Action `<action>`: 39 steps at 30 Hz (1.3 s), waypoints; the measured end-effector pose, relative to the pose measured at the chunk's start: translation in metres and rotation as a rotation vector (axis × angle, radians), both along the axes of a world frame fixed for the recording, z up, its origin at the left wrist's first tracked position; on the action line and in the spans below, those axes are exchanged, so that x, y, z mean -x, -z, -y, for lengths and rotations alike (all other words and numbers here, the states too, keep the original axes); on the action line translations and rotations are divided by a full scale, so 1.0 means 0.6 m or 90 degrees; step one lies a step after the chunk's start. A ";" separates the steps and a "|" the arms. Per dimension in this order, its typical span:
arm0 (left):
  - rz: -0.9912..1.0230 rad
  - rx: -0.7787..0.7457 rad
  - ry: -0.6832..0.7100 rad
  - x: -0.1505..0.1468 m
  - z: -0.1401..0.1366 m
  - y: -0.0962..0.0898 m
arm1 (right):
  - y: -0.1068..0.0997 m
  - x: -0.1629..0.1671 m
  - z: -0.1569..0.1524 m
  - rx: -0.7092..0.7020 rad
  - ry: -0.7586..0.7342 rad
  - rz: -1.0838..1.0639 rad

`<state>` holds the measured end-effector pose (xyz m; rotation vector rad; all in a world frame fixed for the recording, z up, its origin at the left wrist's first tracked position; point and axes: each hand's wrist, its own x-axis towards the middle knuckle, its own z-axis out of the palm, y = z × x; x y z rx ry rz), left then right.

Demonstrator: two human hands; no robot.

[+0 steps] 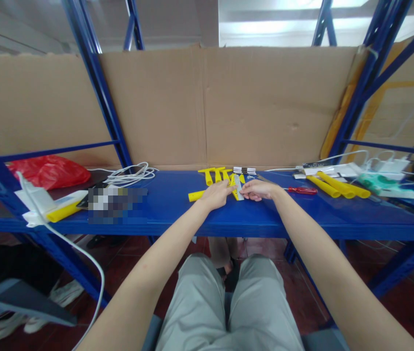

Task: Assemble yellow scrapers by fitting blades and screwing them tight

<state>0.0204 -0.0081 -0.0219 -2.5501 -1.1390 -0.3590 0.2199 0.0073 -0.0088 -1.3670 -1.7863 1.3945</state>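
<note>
At the middle of the blue bench, my left hand [217,195] is closed over a yellow tool with a tube-like handle [195,196], whose end sticks out to the left. By its fingertips lies a flat grey strip [239,187], set against yellow parts. My right hand [260,190] has its fingers curled and pinched together at the strip's right edge; what they grip is too small to make out. Just behind my hands are several yellow T-shaped pieces [208,178] and a small stack of black and white items [244,170].
A red screwdriver [302,190] and several yellow tubes [333,185] lie to the right. Coiled white cable [133,174] and a red plastic bag [49,171] are at left. Cardboard [265,107] walls off the back between blue posts [99,87]. A white cord [82,256] hangs off the front edge.
</note>
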 end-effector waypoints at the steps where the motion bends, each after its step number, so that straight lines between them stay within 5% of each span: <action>1: -0.008 -0.006 0.011 -0.001 0.000 0.000 | -0.001 0.000 0.000 -0.006 0.014 -0.033; 6: -0.039 -0.031 0.053 -0.005 0.003 0.000 | 0.000 0.004 -0.007 -0.103 0.131 -0.156; 26: -0.010 -0.006 0.019 -0.006 0.004 0.002 | 0.012 0.021 -0.019 -0.240 0.232 -0.054; 34: -0.014 0.030 0.044 -0.004 -0.006 0.008 | 0.010 -0.023 -0.041 -0.371 0.414 0.315; 39: -0.018 0.040 0.044 -0.004 -0.005 0.005 | 0.010 -0.026 -0.035 -0.359 0.471 0.390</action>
